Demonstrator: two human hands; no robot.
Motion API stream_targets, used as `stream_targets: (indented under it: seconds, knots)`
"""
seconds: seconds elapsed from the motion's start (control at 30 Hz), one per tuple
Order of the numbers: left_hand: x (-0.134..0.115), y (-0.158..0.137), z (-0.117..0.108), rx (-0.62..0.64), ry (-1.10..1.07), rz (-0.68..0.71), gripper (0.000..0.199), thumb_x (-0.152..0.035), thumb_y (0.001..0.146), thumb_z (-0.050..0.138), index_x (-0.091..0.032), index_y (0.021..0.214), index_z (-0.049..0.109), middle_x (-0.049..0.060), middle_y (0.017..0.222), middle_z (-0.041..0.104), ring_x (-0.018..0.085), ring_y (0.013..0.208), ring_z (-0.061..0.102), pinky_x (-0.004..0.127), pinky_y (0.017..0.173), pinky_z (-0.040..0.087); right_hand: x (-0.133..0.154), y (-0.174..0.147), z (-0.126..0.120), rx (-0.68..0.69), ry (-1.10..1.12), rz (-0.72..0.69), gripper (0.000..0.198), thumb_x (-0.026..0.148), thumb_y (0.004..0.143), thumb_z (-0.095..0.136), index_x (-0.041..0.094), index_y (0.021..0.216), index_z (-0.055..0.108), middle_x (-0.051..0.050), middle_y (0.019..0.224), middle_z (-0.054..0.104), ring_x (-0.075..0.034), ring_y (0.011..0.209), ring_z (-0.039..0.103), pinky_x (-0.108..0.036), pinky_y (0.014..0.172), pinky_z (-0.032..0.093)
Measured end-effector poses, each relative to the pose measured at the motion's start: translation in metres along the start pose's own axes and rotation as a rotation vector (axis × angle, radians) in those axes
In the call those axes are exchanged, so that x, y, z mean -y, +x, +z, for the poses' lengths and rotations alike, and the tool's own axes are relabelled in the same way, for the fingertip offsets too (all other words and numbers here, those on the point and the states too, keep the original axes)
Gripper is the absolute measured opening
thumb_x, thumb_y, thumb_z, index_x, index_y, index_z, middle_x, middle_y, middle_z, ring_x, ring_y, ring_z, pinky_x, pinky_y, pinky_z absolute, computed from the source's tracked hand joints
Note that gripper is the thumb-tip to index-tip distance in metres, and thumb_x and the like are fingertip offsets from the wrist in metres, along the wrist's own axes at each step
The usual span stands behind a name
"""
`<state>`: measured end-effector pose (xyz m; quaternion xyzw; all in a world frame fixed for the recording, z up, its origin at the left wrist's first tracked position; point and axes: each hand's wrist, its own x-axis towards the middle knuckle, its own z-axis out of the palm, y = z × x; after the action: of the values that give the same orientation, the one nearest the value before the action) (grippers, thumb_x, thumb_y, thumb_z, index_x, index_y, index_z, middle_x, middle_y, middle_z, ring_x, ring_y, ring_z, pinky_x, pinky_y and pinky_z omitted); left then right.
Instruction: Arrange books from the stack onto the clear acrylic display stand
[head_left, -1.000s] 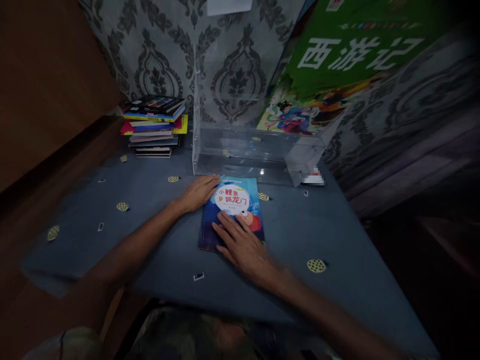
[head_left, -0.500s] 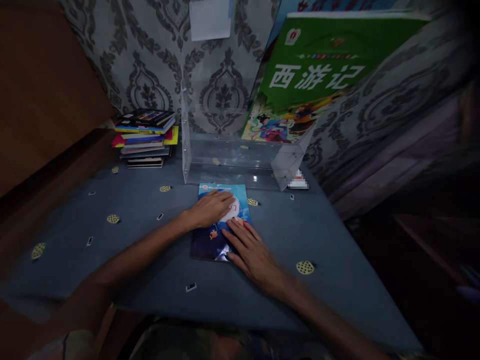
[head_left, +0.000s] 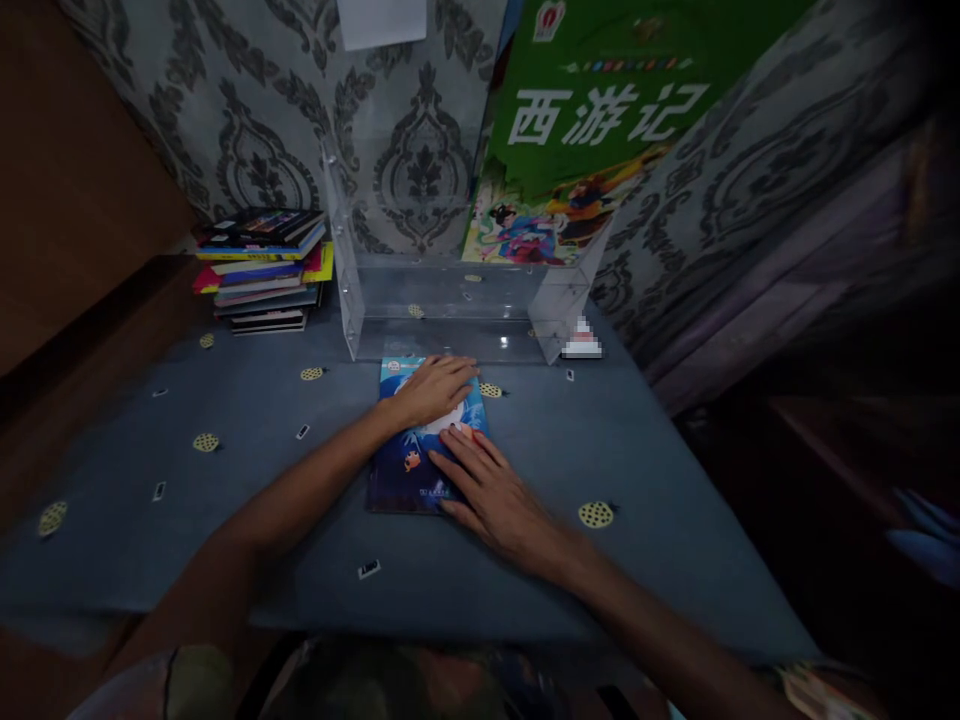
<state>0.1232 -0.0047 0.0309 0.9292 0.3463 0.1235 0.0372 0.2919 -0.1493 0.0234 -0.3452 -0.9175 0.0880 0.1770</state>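
A thin blue book [head_left: 401, 485] lies closed and flat on the table in front of me, its cover up. Across its upper part rests my left hand [head_left: 435, 388], laid flat with the fingers pointing right. My right hand [head_left: 491, 495] lies over the lower right of the cover, fingers spread. Between them they hide much of the cover picture. Just behind the book stands a clear acrylic book rack [head_left: 442, 340], and a large green book [head_left: 585, 150] leans in its right side.
A pile of several books [head_left: 262, 270] stands at the back left. A small white object, blurred out [head_left: 583, 340], sits right of the rack. The table [head_left: 262, 570] has a grey-blue patterned cloth. Patterned wallpaper [head_left: 262, 150] rises behind.
My view has tilted down and shifted a little. My left hand has slid up and right over the cover, near its top edge. The right hand stays on the book.
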Motion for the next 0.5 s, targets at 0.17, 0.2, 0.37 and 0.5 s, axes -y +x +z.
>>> stream_targets:
  seconds: [0.17,0.2,0.37,0.5]
  knots:
    - [0.001,0.000,0.002,-0.002,-0.015,0.010,0.039,-0.030,0.106,0.039,-0.018,0.139,0.055,0.010,0.149,0.056,0.022,0.137,0.051,0.041,0.112,0.037,-0.003,-0.008,-0.004,-0.001,0.000,-0.010,0.057,0.036,0.102,0.053,0.020,0.155,0.039,-0.014,0.161,0.040,-0.028,0.154,0.026,-0.056,0.123,0.033]
    - [0.001,0.000,0.002,-0.002,-0.020,0.010,0.038,-0.030,0.106,0.039,-0.018,0.139,0.055,0.010,0.149,0.056,0.022,0.137,0.051,0.041,0.112,0.037,-0.003,-0.010,-0.005,-0.009,-0.002,-0.009,0.058,0.034,0.102,0.054,0.021,0.156,0.037,-0.013,0.162,0.038,-0.028,0.154,0.025,-0.055,0.123,0.033]
    - [0.004,-0.001,0.003,0.008,-0.049,0.001,0.039,-0.030,0.106,0.038,-0.020,0.140,0.054,0.009,0.152,0.054,0.021,0.140,0.048,0.040,0.115,0.035,-0.003,-0.014,-0.008,-0.015,-0.025,-0.006,0.061,0.030,0.101,0.055,0.021,0.157,0.035,-0.012,0.164,0.035,-0.027,0.155,0.022,-0.052,0.124,0.032]
    - [0.003,-0.003,0.001,0.024,-0.061,-0.009,0.040,-0.030,0.106,0.037,-0.020,0.142,0.052,0.008,0.153,0.052,0.020,0.142,0.046,0.040,0.116,0.034,-0.003,-0.013,-0.008,-0.005,-0.019,-0.007,0.057,0.031,0.103,0.053,0.019,0.156,0.037,-0.014,0.163,0.036,-0.027,0.155,0.022,-0.052,0.124,0.032]
